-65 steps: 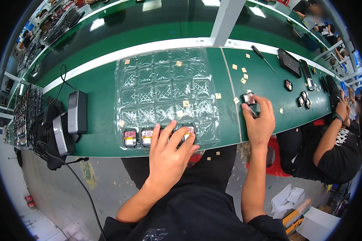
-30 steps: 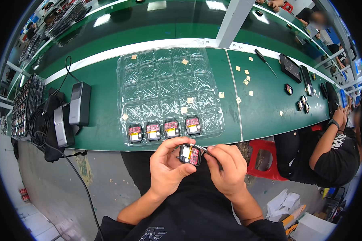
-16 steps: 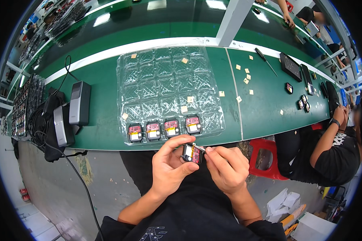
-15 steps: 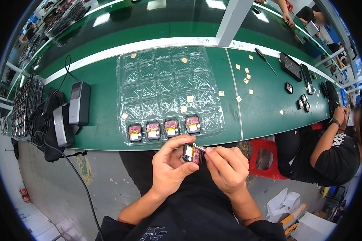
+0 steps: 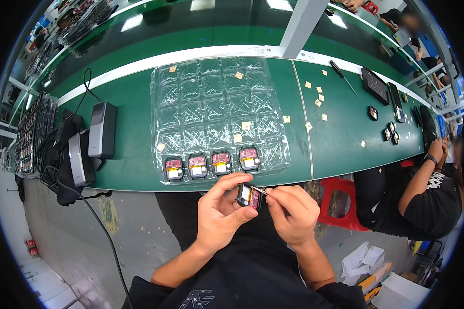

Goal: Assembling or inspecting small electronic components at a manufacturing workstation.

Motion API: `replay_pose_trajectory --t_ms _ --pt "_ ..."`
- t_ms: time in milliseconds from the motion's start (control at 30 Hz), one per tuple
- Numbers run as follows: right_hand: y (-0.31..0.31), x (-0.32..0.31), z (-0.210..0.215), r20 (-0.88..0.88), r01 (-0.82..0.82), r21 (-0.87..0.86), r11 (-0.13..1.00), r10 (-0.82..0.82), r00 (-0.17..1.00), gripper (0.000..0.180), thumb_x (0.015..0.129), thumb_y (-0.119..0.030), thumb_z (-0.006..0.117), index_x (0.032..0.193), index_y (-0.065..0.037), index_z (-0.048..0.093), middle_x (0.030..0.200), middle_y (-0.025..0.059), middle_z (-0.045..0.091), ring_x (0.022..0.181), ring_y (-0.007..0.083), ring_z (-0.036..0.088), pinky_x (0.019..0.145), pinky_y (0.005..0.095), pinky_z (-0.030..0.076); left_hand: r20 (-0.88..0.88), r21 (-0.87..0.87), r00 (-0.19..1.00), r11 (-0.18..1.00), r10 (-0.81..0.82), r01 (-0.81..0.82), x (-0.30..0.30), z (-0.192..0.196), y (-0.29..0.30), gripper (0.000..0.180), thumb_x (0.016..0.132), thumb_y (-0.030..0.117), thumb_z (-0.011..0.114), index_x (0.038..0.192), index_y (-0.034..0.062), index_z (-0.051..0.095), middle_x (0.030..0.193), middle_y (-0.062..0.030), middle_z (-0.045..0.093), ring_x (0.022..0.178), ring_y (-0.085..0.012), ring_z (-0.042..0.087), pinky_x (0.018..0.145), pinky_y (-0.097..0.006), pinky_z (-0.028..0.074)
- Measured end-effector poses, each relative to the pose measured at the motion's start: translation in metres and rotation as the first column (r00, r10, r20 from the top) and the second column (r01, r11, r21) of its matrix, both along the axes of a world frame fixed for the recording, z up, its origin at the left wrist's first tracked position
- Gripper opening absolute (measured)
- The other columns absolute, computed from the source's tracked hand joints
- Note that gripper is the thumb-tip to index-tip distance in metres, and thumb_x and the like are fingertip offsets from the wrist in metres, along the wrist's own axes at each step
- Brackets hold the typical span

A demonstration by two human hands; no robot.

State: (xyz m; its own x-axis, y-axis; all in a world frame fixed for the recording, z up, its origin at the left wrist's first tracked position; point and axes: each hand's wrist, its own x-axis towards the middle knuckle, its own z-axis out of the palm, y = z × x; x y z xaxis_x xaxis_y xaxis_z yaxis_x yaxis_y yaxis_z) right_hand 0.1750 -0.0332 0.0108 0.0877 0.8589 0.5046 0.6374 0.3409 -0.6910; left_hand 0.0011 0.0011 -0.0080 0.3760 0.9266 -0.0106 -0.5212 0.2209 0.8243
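Clear plastic tray [image 5: 216, 103] on the desk [image 5: 129, 139] holds four modules [image 5: 211, 164]; most pockets remain unfilled. Left hand [image 5: 219, 219] fingers grip a fifth module [image 5: 248, 196] below the desk edge; right hand [image 5: 293, 213] pinches tweezers [image 5: 260, 191] at it.

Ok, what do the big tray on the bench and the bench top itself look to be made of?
The tray looks like thin clear moulded plastic: the green shows through it and its quilted pockets glint. The bench top looks like a smooth, slightly glossy green mat or laminate, since it mirrors the ceiling lights; which of the two cannot be told.
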Motion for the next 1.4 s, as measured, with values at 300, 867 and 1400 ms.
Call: replay_pose_trajectory --t_ms 300,867,1400 --pt "0.002 0.006 -0.006 0.048 -0.060 -0.003 0.998 0.060 0.997 0.021 0.079 0.004 0.078 0.099 0.002 0.073 0.087 0.0101 0.070 0.064 0.0205 0.064 0.057 0.0318 0.052 0.054 -0.102 0.998 0.995 0.028 -0.022 0.001 -0.001 -0.001 0.056 0.082 -0.004 0.083 0.132 -0.0078 0.058 0.138 -0.0142 0.053 0.119 -0.0219 0.062 0.098 -0.034 0.057" --pt "0.025 0.023 0.002 0.132 0.151 0.031 0.988 -0.154 0.979 0.030 0.071 0.005 0.081 0.099 -0.002 0.074 0.096 0.0109 0.069 0.066 0.0214 0.067 0.056 0.0325 0.053 -0.454 0.842 0.531 0.539 0.716 -0.007 -0.025 0.010 0.032 0.057 0.079 0.015 0.088 0.128 0.0014 0.062 0.125 -0.0181 0.063 0.115 -0.0344 0.064 0.098 -0.043 0.053" --pt "0.027 0.045 0.005 0.511 -0.009 -0.331 0.944 0.187 0.839 0.046 0.076 0.003 0.067 0.120 -0.009 0.072 0.132 0.0020 0.069 0.079 0.0256 0.074 0.062 0.0367 0.059 -0.576 0.797 0.129 0.590 0.807 -0.131 -0.102 -0.016 0.085 0.021 0.093 0.007 0.071 0.112 -0.0025 0.069 0.116 -0.0172 0.068 0.110 -0.0326 0.066 0.097 -0.041 0.051"
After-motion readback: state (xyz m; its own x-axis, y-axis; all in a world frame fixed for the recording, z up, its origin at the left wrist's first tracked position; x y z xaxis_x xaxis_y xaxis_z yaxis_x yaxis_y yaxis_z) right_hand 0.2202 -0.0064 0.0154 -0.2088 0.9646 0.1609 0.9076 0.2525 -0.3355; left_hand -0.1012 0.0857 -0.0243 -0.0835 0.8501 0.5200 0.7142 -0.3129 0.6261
